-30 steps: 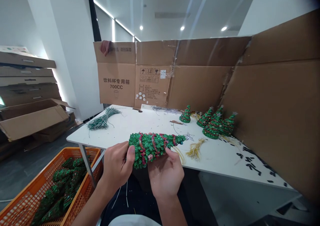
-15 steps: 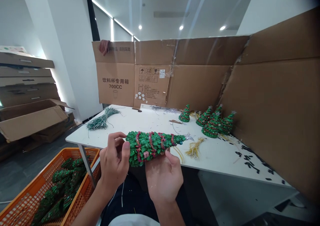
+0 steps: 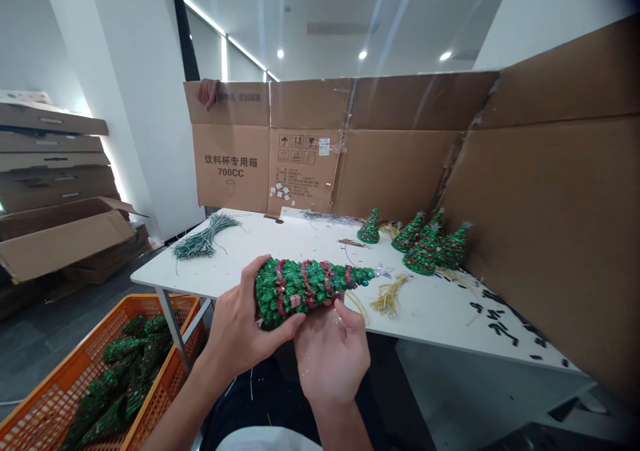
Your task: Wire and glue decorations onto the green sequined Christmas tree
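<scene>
A green glittery tree with red garlands lies on its side above the table's front edge, its silver star pointing right. My left hand grips its wide base, thumb below and fingers behind. Under the tree's middle, my right hand faces palm up, with its thumb and curled fingers against the lower side; some fingertips are hidden behind the tree. A bundle of yellow ties lies just right of the hands.
The white table bears green wire ties, a small tree, a group of trees and black scraps. Cardboard walls stand behind and right. An orange crate of green trees is lower left.
My left hand has moved right and closed round the tree's base, its thumb now lower. The tree has shifted slightly right, and my right hand has moved slightly with it.
</scene>
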A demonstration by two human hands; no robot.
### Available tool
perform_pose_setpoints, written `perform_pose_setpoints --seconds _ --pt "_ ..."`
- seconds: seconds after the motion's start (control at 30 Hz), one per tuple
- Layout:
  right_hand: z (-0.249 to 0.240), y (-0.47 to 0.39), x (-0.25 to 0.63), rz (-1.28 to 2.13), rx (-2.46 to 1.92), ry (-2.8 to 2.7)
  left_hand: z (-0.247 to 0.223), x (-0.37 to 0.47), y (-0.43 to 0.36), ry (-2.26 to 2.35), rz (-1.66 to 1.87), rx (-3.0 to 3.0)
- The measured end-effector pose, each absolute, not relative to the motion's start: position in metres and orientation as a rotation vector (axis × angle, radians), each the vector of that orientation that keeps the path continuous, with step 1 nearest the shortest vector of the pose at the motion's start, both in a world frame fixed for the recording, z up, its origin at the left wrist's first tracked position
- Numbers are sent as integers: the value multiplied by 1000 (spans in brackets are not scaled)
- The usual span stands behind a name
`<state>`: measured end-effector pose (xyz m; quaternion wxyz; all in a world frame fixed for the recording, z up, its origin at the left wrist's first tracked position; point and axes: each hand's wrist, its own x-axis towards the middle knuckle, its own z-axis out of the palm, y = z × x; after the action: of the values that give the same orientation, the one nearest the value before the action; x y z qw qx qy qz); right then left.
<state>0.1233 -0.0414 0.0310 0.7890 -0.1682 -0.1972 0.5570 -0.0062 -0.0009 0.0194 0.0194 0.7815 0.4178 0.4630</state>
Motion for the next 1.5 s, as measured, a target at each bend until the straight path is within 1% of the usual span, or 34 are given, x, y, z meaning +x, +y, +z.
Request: perform_pose_setpoints --seconds 0.2,0.3,0.53,0.67,0.83,0.93,1.23,1.37,1.5 --pt "27 -37 126 1203 -293 -587 21 -12 2 1465 1550 2372" --pt "22 -34 126 1181 -356 -647 22 -16 3 1476 1612 2346" --pt "11 -25 129 1051 -444 -726 26 -22 5 1449 1443 2275" --pt "12 -23 130 1047 -494 -682 26 -27 6 1339 1388 2313" --pt "13 -22 128 1110 -578 -506 26 -30 7 1193 1464 2408" --pt "13 -23 127 1118 -594 -475 26 -28 5 1207 1484 2401" --pt "18 -29 131 1079 -501 -765 25 -28 6 1232 1559 2253" --pt "19 -30 134 1018 -527 -845 23 -31 9 1063 1569 2100" --pt "13 -28 138 947 -534 -958 23 -30 8 871 1539 1717"
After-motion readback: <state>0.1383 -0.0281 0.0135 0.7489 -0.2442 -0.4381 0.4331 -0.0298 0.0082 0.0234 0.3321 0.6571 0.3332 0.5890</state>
